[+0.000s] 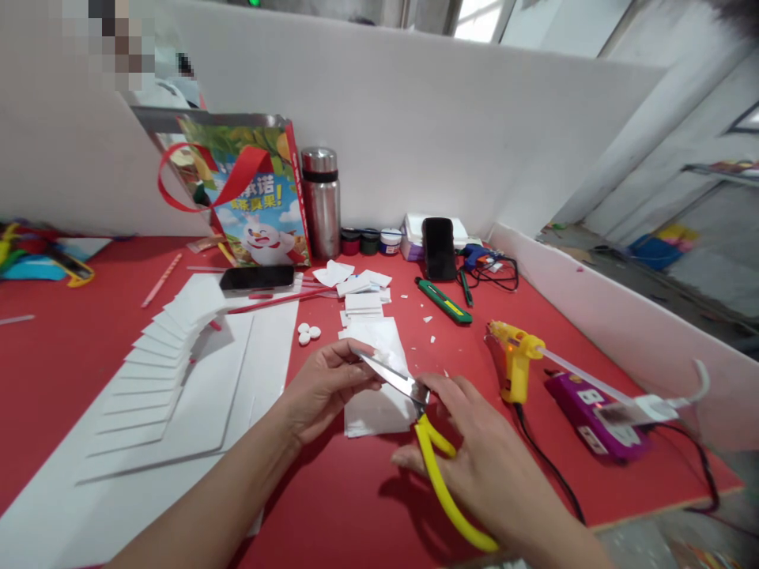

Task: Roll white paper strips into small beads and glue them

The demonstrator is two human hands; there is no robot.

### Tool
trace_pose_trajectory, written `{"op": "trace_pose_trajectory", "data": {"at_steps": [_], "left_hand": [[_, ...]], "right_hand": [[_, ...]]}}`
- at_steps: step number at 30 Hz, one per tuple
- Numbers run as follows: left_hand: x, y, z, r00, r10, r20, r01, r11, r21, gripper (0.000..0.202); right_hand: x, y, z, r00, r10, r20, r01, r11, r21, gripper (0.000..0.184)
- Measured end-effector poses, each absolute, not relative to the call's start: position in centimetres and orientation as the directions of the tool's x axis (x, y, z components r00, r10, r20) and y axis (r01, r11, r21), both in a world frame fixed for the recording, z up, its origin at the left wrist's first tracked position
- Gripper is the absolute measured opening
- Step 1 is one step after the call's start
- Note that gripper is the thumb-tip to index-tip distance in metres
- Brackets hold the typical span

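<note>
A pair of scissors (436, 466) with yellow handles and metal blades is in my right hand (489, 446), its fingers around the pivot and handles. The blades point up and left, toward my left hand (323, 387). My left fingers are pinched together at the blade tips, and what they hold is hidden. A small whitish scrap (381, 357) shows just behind the blades. Beneath both hands lie white sheets (373, 411) in a loose stack. Several small white discs (308, 333) rest beyond my left hand.
A stair-like white board model (148, 379) stands on the left. On the right lie a yellow glue gun (513, 356), a purple power strip (593, 415) and a green cutter (443, 300). Behind stand a printed bag (254, 197), a steel flask (323, 205) and a phone (439, 249).
</note>
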State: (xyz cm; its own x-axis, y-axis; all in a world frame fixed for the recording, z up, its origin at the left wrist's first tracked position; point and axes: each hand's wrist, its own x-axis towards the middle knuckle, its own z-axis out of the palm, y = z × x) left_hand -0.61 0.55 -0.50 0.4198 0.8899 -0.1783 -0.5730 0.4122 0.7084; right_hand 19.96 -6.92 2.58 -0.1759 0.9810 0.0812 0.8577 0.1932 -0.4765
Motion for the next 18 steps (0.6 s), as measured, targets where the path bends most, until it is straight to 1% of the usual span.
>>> {"op": "trace_pose_trajectory", "data": {"at_steps": [4,10,15,18], "left_hand": [[-0.5,0.5,-0.5,0.419,0.891,-0.174,-0.569,0.407,0.715,0.025],[-0.5,0.5,-0.7,0.416,0.891,-0.181,-0.553,0.406,0.727,0.023],[-0.3,0.4,-1.0,0.442,0.881,-0.166,-0.555,0.414,0.721,0.017],[-0.1,0.2,-1.1,0.460,0.872,-0.169,-0.546,0.428,0.720,0.015]], "right_hand": [[20.1,-6.9,2.4,-0.172,0.982,0.082,0.857,0.190,-0.479,0.060],[20.3,-7.2,2.1,-0.168,0.980,0.107,0.854,0.198,-0.481,0.061],[20.3,-7.7,1.8,-0.171,0.972,0.158,0.843,0.228,-0.488,0.060],[20.4,-8.3,1.6,-0.162,0.974,0.156,0.852,0.218,-0.475,0.056]]}}
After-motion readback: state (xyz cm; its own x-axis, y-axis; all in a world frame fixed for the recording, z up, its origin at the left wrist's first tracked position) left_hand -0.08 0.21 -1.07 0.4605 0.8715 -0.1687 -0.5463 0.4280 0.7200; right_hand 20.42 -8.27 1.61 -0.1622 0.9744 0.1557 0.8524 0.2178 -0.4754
